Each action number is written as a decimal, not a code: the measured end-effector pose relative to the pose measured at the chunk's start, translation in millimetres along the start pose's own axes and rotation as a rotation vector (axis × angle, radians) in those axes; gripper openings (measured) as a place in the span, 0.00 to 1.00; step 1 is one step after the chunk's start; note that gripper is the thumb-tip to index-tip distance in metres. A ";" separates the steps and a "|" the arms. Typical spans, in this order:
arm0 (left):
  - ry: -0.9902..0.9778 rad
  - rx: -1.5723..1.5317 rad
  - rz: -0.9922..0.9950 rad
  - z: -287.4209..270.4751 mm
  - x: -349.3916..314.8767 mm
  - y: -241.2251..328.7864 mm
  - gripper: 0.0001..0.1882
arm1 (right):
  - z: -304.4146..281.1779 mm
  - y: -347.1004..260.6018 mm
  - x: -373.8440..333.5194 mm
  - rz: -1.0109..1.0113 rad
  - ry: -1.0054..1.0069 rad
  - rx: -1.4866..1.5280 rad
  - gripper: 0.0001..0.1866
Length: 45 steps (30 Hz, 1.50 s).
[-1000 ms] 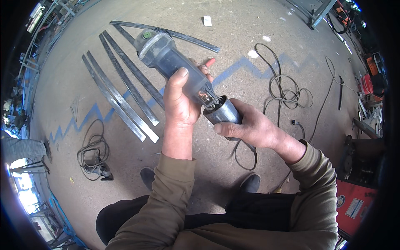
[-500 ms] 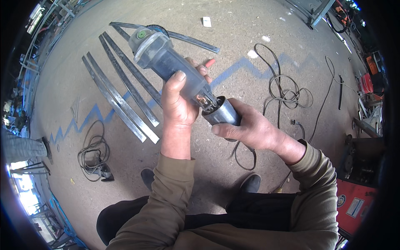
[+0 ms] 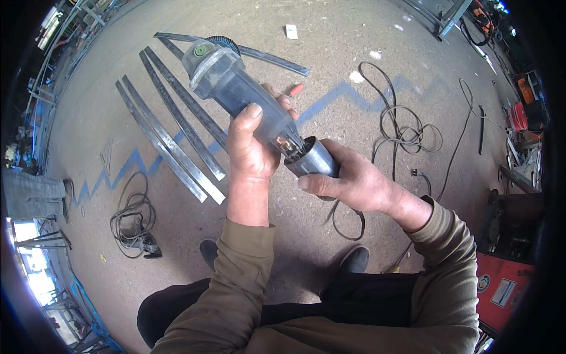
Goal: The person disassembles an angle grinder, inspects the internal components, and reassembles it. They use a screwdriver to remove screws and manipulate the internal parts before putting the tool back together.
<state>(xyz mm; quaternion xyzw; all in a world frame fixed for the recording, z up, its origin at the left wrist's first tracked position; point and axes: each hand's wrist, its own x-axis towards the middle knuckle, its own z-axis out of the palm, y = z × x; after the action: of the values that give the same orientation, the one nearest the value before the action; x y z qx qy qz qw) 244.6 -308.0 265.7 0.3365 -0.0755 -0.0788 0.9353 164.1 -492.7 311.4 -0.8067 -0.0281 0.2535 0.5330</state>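
My left hand point(image 3: 252, 144) is closed around the dark grey body of an angle grinder point(image 3: 244, 88), its metal gear head with a green button pointing up and left. The grinder's rear end is uncovered, showing copper-coloured parts and wires. A red-handled tool point(image 3: 296, 89), probably a screwdriver, sticks out by my left fingers; its other end is hidden. My right hand point(image 3: 359, 180) grips the dark tubular rear cover point(image 3: 315, 162), whose open mouth meets the exposed wiring. The cover is off the body at an angle, with wires running into it.
Several flat metal bars point(image 3: 168, 153) lie on the floor beyond my left hand. A second grinder with a coiled cord point(image 3: 134, 221) rests at the left, near another person's leg point(image 3: 32, 194). Looped cable point(image 3: 407, 127) spreads at the right, beside a red machine point(image 3: 501, 289).
Both hands keep their holds, and the cover has shifted very slightly left. At the left edge, the other person's leg and shoe have moved a little.
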 end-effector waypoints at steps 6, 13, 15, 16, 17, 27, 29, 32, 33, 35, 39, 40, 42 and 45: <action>-0.015 0.050 -0.003 -0.9 -0.5 -2.9 0.32 | 0.4 2.6 2.2 -0.050 0.055 -0.090 0.40; -0.013 0.068 0.044 2.4 0.5 -5.9 0.30 | -5.9 -1.5 3.3 -0.055 0.032 -0.060 0.39; -0.013 0.065 0.040 3.6 -0.5 -6.5 0.30 | -8.7 -3.3 3.0 -0.031 0.013 -0.049 0.38; -0.009 0.058 0.033 4.4 -1.2 -7.1 0.30 | -10.3 -4.0 2.2 -0.009 0.008 -0.044 0.38; -0.006 0.051 0.026 5.1 -1.9 -7.7 0.30 | -11.3 -4.5 2.2 0.005 -0.002 -0.035 0.37; -0.012 0.062 -0.001 8.4 -4.0 -9.9 0.30 | -14.4 -0.2 4.7 0.021 -0.005 0.004 0.37; -0.006 0.073 0.003 9.9 -3.7 -9.7 0.29 | -14.7 1.0 4.8 0.017 0.002 0.004 0.37; 0.042 0.102 -0.002 13.7 -3.4 -10.3 0.28 | -14.4 2.7 6.1 -0.021 -0.006 0.159 0.37; 0.059 0.108 -0.004 15.1 -3.7 -10.8 0.27 | -14.4 3.6 6.3 -0.028 -0.007 0.155 0.37; 0.087 0.116 -0.016 17.4 -4.2 -10.7 0.26 | -15.1 5.9 6.4 -0.016 0.000 0.139 0.37; 0.183 0.093 0.017 22.8 -6.3 -15.1 0.23 | -19.4 12.8 5.6 -0.006 0.018 -0.012 0.37; 0.178 0.045 0.032 23.4 -7.0 -15.2 0.22 | -18.5 14.6 5.8 -0.042 0.028 -0.008 0.37; 0.176 0.043 0.053 24.2 -7.6 -15.6 0.22 | -17.7 17.5 6.3 -0.087 0.014 0.000 0.39; 0.178 0.035 0.074 24.7 -8.4 -16.3 0.24 | -18.6 19.1 7.0 -0.057 -0.011 0.075 0.40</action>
<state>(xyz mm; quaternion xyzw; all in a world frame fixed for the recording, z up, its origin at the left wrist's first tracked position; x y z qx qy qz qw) 230.0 -334.0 273.3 0.3555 -0.0058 -0.0125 0.9346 174.1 -514.4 297.7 -0.7837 -0.0445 0.2438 0.5696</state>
